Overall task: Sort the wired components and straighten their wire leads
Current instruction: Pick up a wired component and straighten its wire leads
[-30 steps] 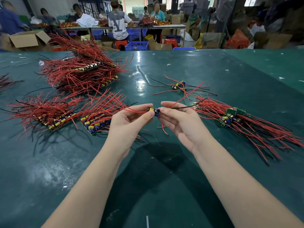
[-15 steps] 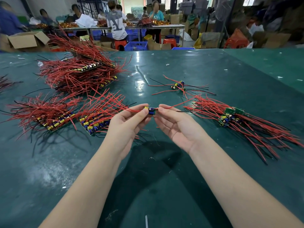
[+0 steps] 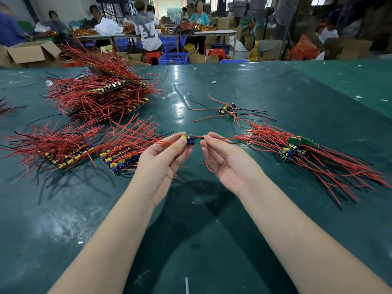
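Green surface (image 3: 212, 240), glossy, scattered with small debris. Upper left of frame: large heaped pile of boards with red leads (image 3: 99, 96). Mid left: two flatter rows of components, one (image 3: 61, 149) at the far left and one (image 3: 125, 153) just beside the left hand; red leads fan upward, black leads trail toward the near edge. Centre, above the hands: small loose cluster (image 3: 228, 109) with red and black leads splayed. Right of frame: sorted bundle (image 3: 297, 149) with green boards on top, leads running toward the lower right. Cardboard box (image 3: 29, 53) at upper left; other people sit at tables in the background.

Held component (image 3: 189, 140), blue and yellow parts, sits at frame centre, raised above the surface between both hands. Left hand (image 3: 161, 160), palm up, pinches the component body between thumb and fingers. Right hand (image 3: 229, 162), palm up, pinches the red lead (image 3: 199, 136) just right of the component; lead continues right, over the bundle. Both forearms enter from the lower edge.
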Tool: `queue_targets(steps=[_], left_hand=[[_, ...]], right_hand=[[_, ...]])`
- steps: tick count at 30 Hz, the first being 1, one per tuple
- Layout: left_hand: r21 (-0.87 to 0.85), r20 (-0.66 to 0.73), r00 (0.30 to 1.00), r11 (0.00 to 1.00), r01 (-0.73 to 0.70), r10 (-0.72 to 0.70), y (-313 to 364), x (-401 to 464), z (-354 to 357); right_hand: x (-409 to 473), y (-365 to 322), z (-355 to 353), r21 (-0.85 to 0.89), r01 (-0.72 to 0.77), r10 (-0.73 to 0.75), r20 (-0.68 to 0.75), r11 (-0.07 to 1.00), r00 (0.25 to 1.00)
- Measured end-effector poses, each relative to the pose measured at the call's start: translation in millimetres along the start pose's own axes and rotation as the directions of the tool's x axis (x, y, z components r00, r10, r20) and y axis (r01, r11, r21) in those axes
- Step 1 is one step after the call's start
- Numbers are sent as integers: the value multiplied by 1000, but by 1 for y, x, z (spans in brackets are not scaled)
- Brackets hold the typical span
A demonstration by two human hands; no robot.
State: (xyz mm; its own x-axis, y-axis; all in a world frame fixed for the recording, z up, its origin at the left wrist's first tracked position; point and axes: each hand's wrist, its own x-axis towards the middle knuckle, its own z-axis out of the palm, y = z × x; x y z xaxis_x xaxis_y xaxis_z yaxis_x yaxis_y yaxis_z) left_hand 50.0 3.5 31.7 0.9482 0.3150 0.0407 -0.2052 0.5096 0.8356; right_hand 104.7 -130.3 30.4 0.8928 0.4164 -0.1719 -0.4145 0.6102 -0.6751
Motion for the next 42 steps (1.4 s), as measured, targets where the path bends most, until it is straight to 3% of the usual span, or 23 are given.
queue_targets(steps=[4, 12, 23, 29, 37, 42], left_hand=[[-71, -21, 999, 997, 28, -29, 1, 2, -1], [-176, -75, 996, 984, 33, -47, 4, 4, -3], [-45, 18, 999, 998, 36, -35, -1, 1, 0], [-104, -47, 999, 995, 1, -6, 2, 2, -2], [-87, 7, 997, 994, 73, -73, -3, 2, 1], [-157, -24, 997, 985, 65, -69, 0, 5, -3]], right_hand=[[0, -2, 0, 34, 5, -5, 10, 999, 1000], [0, -11, -3, -101, 120, -118, 31, 988, 993], [-2, -8, 1, 211, 67, -53, -71, 975, 996], [-1, -14, -3, 71, 74, -67, -89, 995, 994], [0, -14, 1, 265, 128, -103, -107, 956, 989], [2, -15, -1, 164, 164, -151, -90, 973, 984]])
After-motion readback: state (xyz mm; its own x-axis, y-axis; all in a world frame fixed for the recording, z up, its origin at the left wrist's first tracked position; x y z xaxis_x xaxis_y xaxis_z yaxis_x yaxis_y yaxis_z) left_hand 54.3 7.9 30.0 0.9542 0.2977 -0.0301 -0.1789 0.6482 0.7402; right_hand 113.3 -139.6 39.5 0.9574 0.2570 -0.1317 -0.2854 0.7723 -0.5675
